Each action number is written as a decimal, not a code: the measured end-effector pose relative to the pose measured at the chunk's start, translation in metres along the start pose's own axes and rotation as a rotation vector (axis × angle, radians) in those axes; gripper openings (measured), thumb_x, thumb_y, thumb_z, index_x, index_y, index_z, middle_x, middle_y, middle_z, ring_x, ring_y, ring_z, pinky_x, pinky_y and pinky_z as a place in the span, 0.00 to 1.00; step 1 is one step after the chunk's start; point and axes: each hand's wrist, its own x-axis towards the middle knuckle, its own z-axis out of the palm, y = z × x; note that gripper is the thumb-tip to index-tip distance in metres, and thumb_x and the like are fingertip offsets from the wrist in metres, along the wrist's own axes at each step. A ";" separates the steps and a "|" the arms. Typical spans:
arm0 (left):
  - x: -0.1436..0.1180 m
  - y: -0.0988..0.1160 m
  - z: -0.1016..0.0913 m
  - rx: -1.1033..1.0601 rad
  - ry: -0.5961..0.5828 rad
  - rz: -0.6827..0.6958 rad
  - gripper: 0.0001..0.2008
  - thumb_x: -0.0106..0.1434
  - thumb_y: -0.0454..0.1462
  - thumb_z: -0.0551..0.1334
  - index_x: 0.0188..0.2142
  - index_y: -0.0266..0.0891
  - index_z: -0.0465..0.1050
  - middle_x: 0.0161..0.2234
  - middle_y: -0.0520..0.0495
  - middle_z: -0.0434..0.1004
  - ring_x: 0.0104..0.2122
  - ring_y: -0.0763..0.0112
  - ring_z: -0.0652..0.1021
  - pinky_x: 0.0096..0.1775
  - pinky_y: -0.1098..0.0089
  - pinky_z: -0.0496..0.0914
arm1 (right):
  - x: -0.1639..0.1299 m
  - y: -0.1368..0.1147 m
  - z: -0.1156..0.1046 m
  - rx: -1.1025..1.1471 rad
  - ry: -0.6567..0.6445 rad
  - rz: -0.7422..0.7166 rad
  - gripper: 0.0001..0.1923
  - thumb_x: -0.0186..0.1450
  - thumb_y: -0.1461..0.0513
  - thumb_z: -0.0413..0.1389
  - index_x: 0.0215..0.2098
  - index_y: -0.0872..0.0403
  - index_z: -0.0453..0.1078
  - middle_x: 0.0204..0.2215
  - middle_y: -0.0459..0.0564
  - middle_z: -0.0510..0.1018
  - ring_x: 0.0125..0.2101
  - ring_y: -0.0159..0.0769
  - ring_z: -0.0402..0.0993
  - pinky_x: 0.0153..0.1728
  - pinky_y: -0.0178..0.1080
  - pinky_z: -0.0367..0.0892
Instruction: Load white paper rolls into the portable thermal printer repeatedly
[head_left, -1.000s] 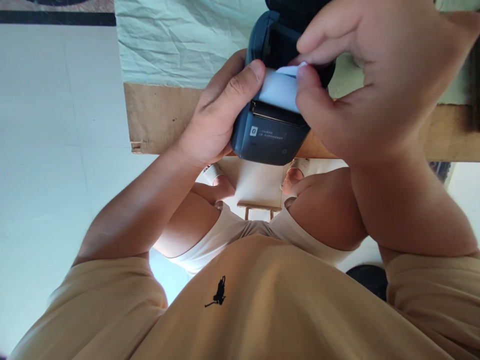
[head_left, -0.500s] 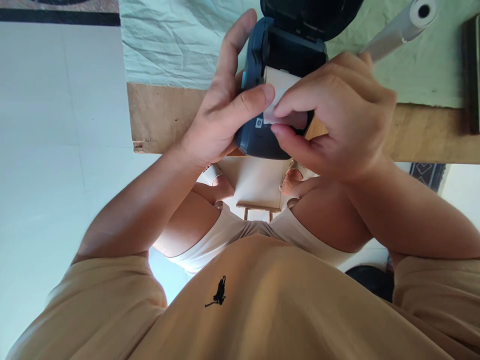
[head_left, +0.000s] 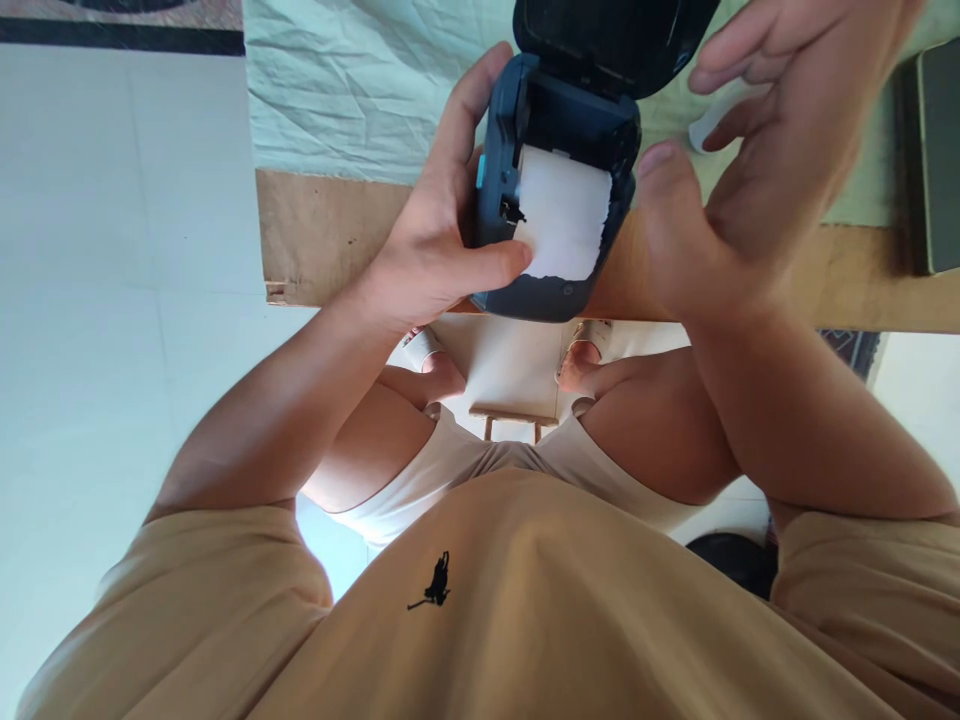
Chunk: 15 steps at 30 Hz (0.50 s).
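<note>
My left hand (head_left: 439, 235) grips a dark blue portable receipt printer (head_left: 547, 300) from its left side, the thumb pressing on a white paper strip (head_left: 566, 215). The strip has ragged edges and lies over the front of the open compartment. Tilted up at the far side is the printer's black lid (head_left: 615, 45). To the right, apart from the printer, my right hand (head_left: 772, 170) has its fingers spread and holds nothing visible. Behind its fingers only a small piece of a white paper roll (head_left: 705, 128) shows.
A pale green cloth (head_left: 360, 90) covers the wooden table (head_left: 330, 235), whose bare front edge is near me. On the right lies a dark, box-like object (head_left: 937, 160). Under the table, a wooden bar (head_left: 514, 415) stands between my legs.
My right hand has let go of the paper strip and moved up and right, opening and covering most of the paper roll. The strip now lies exposed, with my left thumb on it.
</note>
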 end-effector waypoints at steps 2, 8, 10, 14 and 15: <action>0.001 -0.002 0.000 0.006 -0.022 0.028 0.28 0.44 0.35 0.59 0.47 0.47 0.57 0.43 0.54 0.67 0.43 0.69 0.72 0.38 0.70 0.67 | 0.001 0.007 0.003 -0.026 0.117 -0.117 0.17 0.55 0.52 0.48 0.36 0.55 0.62 0.34 0.47 0.64 0.38 0.27 0.63 0.43 0.36 0.63; 0.004 -0.007 -0.003 0.071 0.013 0.033 0.31 0.41 0.35 0.63 0.47 0.48 0.57 0.45 0.51 0.66 0.46 0.64 0.69 0.46 0.67 0.67 | -0.003 0.013 0.006 0.250 0.185 -0.108 0.13 0.58 0.56 0.42 0.31 0.58 0.60 0.31 0.49 0.63 0.36 0.24 0.62 0.40 0.33 0.61; 0.005 -0.006 -0.002 0.072 0.002 0.009 0.32 0.42 0.36 0.63 0.48 0.49 0.56 0.45 0.50 0.66 0.49 0.62 0.68 0.46 0.68 0.67 | -0.007 0.011 0.005 0.205 0.077 -0.084 0.15 0.57 0.55 0.44 0.35 0.58 0.60 0.35 0.50 0.63 0.37 0.26 0.61 0.39 0.34 0.61; 0.007 -0.005 0.003 0.032 -0.070 0.045 0.28 0.46 0.38 0.61 0.47 0.45 0.55 0.47 0.48 0.65 0.50 0.61 0.67 0.43 0.66 0.67 | -0.012 0.010 0.007 0.261 -0.184 -0.011 0.23 0.57 0.53 0.45 0.48 0.54 0.52 0.44 0.49 0.62 0.38 0.25 0.61 0.37 0.32 0.62; 0.007 -0.005 0.004 0.033 -0.051 0.060 0.26 0.47 0.39 0.60 0.47 0.44 0.55 0.47 0.48 0.65 0.49 0.61 0.68 0.42 0.66 0.67 | -0.012 0.011 0.007 0.315 -0.243 0.021 0.26 0.57 0.52 0.45 0.51 0.52 0.48 0.44 0.48 0.62 0.37 0.24 0.61 0.38 0.31 0.63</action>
